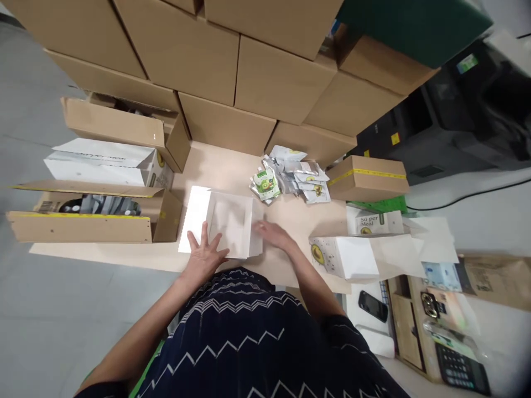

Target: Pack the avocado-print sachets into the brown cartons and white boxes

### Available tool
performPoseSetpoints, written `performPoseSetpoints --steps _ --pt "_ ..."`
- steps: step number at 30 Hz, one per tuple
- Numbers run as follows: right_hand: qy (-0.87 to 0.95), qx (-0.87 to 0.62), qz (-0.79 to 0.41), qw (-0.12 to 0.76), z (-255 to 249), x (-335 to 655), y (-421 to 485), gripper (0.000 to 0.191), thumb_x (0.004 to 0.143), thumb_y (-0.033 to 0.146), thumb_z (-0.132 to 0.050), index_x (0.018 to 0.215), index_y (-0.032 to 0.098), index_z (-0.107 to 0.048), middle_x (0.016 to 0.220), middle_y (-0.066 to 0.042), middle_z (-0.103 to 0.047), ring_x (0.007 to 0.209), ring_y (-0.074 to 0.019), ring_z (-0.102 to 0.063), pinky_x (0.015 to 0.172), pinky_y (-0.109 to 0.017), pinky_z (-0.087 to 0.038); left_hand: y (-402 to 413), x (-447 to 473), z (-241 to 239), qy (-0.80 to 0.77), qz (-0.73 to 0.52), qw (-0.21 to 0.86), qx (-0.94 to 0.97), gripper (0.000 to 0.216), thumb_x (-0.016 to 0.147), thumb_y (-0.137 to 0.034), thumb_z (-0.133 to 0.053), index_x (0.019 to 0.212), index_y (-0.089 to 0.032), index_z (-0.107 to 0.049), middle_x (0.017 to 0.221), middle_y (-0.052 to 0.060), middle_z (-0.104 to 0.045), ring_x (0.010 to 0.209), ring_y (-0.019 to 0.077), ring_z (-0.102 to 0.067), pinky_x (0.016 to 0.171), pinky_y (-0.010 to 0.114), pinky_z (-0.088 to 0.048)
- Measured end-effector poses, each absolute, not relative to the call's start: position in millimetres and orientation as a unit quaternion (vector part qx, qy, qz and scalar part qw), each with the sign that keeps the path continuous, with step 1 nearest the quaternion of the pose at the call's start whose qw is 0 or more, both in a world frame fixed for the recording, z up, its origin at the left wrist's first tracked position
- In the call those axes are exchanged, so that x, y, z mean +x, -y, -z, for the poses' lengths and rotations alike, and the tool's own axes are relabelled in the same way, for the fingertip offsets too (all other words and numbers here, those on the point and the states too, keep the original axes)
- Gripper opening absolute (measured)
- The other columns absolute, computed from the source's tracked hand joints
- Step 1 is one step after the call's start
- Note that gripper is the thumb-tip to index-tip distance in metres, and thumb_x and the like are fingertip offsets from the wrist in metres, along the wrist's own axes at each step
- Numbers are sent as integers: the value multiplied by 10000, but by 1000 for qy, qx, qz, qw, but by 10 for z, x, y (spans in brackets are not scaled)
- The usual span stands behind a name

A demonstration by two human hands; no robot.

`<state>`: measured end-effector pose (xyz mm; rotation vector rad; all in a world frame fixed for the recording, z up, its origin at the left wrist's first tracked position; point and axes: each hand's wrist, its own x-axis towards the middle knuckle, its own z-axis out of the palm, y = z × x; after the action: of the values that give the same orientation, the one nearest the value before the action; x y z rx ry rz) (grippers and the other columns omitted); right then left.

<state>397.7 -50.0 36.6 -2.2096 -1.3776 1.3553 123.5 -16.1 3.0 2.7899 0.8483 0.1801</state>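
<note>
An open white carton (230, 221) lies on the pale table in front of me, its inside facing up and a flap folded out to the left. My left hand (204, 255) rests with fingers spread over the carton's left front edge and that flap. At the right wall of the carton is my right hand (274, 234), its fingertips against the cardboard; they are somewhat blurred, so their grip is unclear. Beyond the carton lies a pile of silver and white pouches (296, 172), with a green printed pouch (266, 183) at its near left.
Brown cartons (207, 55) are stacked along the back. Open boxes (83, 221) with dark contents stand left, beside a white printed box (103, 166). A closed brown box (367, 179), white printed cartons (357, 257), a phone (373, 305) and a calculator (462, 367) lie right.
</note>
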Motion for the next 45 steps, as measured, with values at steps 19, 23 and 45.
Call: performPoseSetpoints --steps 19,23,45 --pt "611 -746 -126 -234 442 4742 -1419 1238 610 377 -860 1571 150 -113 1527 -271 -289 1417 -441 -208 1120 -622 -116 148 1359 -157 -318 -28 112 941 37 827 -254 -695 803 -229 -708 1305 111 -605 1467 497 -104 987 883 -96" --pt "614 -757 -128 -182 287 4666 -1404 1078 649 301 -845 1530 143 -244 1446 -264 -413 1331 -395 -374 1081 -531 -274 143 1352 -139 -319 -30 114 940 13 816 -253 -708 808 -244 -713 1271 98 -626 1464 486 -142 988 879 -81" --pt "608 -630 -286 389 -1234 3626 325 204 939 377 -522 1048 251 -639 1001 -21 -668 901 -163 -634 789 -323 -517 216 1247 -169 -324 -87 159 929 240 844 -404 -673 965 -200 -711 1210 127 -636 1431 433 -274 1128 733 -171"
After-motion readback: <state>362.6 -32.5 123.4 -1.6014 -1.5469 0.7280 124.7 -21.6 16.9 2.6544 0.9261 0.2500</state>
